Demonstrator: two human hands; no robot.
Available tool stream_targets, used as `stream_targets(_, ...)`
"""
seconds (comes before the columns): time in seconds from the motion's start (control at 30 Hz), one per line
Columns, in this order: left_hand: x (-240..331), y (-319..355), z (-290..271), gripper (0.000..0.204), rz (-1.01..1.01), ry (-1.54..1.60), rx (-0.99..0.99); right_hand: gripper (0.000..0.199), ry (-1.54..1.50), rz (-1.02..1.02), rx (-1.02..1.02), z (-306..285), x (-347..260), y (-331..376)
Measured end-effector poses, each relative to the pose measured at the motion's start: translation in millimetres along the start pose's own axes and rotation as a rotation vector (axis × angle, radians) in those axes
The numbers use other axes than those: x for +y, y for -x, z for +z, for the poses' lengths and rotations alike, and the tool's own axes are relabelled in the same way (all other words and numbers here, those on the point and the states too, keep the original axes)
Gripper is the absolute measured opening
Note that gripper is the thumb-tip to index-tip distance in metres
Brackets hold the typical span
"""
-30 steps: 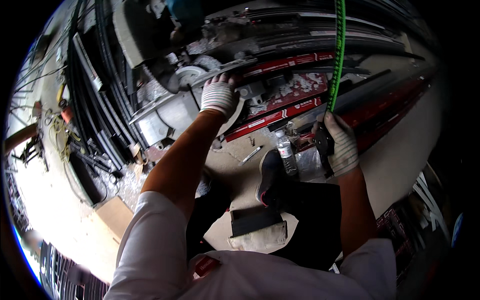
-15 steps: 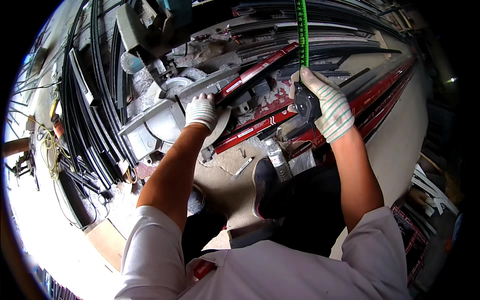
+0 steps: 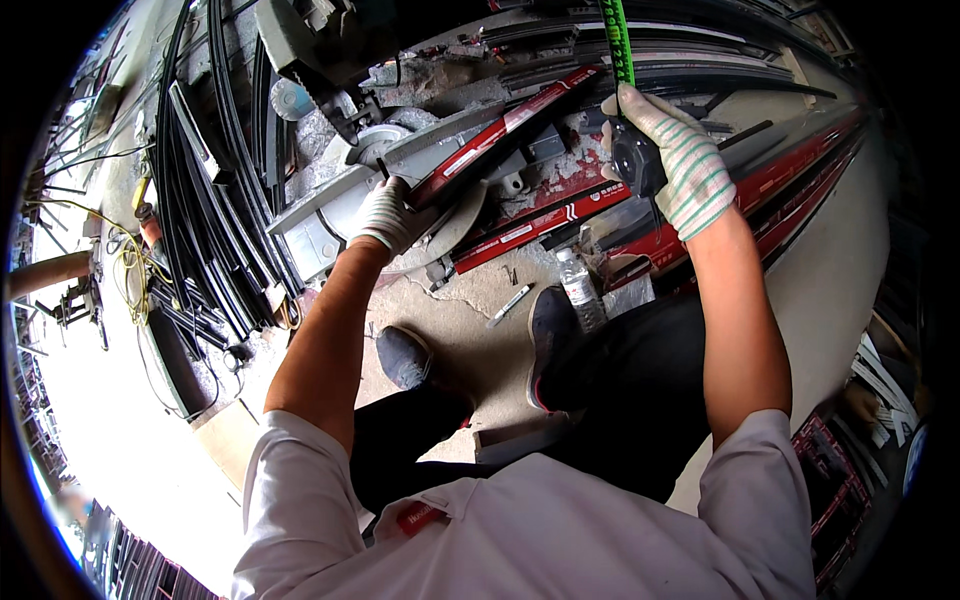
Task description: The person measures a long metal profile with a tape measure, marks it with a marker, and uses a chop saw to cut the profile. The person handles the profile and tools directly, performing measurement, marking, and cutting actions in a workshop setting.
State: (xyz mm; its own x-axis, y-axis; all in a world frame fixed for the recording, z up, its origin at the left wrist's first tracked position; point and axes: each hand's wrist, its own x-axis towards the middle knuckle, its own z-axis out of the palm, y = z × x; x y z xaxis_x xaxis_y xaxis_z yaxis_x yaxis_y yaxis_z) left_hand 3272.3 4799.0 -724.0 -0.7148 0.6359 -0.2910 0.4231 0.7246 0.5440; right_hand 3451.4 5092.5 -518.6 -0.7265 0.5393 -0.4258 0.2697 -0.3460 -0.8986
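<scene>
My left hand (image 3: 383, 217), in a striped white work glove, is closed on the near end of a long profile (image 3: 497, 138) with red film on it. The profile slants up and right across the grey base (image 3: 308, 248) of a cut-off saw. A thin dark stick pokes up beside the fingers; whether I hold it I cannot tell. In my gloved right hand (image 3: 695, 180) is a black tape measure (image 3: 636, 158). Its green blade (image 3: 618, 45) runs out past the upper edge, so its far end is hidden. My right thumb lies at the blade's mouth.
The saw's toothed disc (image 3: 292, 100) stands beyond my left hand. Another red-filmed profile (image 3: 545, 222) lies nearer me. A water bottle (image 3: 578, 285) and a marker (image 3: 511, 304) are by my feet. Dark profiles (image 3: 215, 170) are heaped at left, with a yellow cable (image 3: 128, 270).
My left hand has shifted left and slightly down to the profile's near end, its grip turned. My right hand with the tape measure has moved up and right in view. The whole view has shifted a little.
</scene>
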Motion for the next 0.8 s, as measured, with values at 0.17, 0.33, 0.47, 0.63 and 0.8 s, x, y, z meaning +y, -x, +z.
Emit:
stream_targets(0.17, -16.0, 2.6, -5.2, 0.053, 0.093, -0.029, 0.0, 0.028, 0.007, -0.015, -0.007, 2.8, -2.7, -2.4)
stream_targets(0.33, -15.3, 13.0, -12.7, 0.049, 0.069, -0.062, -0.116, 0.03, 0.013, -0.024, -0.012, -13.5, -2.0, -6.1)
stream_targets(0.47, -36.6, 15.6, -20.3, 0.057, 0.056, -0.192, -0.226, 0.029, 0.016, -0.02, -0.002, -12.8, -3.6, -6.0)
stream_targets(0.63, 5.6, 20.5, -33.7, 0.09, -0.056, -0.427, -0.374, 0.03, -0.047, -0.032, 0.019, -20.4, -2.9, -2.5)
stream_targets(0.8, 45.3, 10.6, -12.6, 0.12, -0.032, -0.449, -0.316, 0.029, -0.019, -0.037, -0.014, -26.6, -6.1, -2.0)
